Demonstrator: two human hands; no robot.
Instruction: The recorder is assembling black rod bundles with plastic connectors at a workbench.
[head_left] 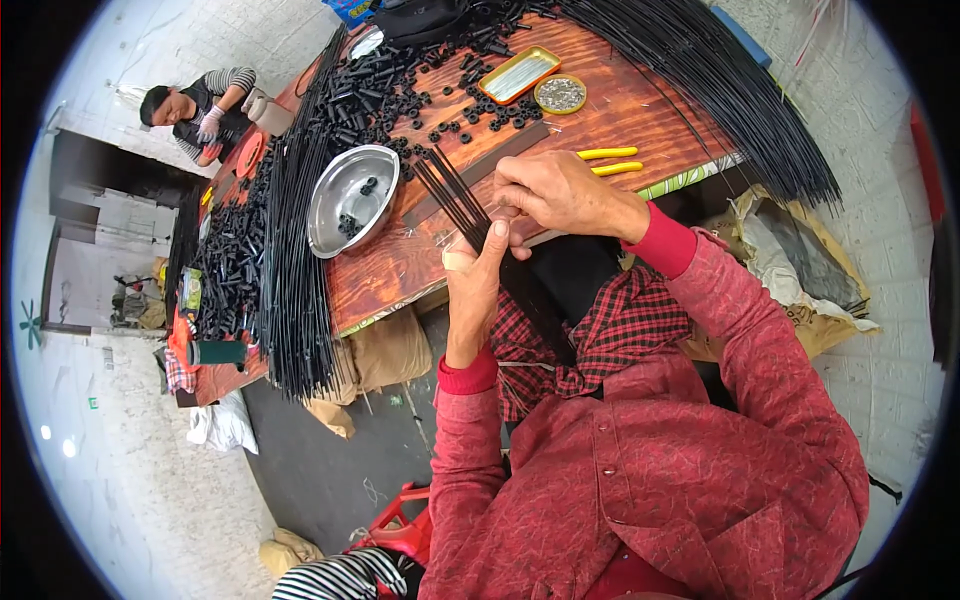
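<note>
My left hand [474, 285] is closed around several thin black rods [452, 198], with its thumb laid along them. The rods fan out above the fist toward the table, and their lower part runs down over my lap. A pale wrap circles one part of this hand near the thumb. Close against the rods, my right hand [572, 195] has its fingers curled in a pinch beside the left thumb. Whatever sits between those fingertips is too small or hidden to name. Behind the rods, a dark flat bar [480, 172] lies on the wooden table [375, 290].
A steel bowl [335, 225] holds a few black pieces. Beyond are a yellow tray [519, 75] of thin pins, a round dish [560, 94] of small metal parts, yellow-handled pliers [612, 160], heaped black fittings [365, 95] and long rod bundles [297, 260]. A co-worker [205, 112] sits far left.
</note>
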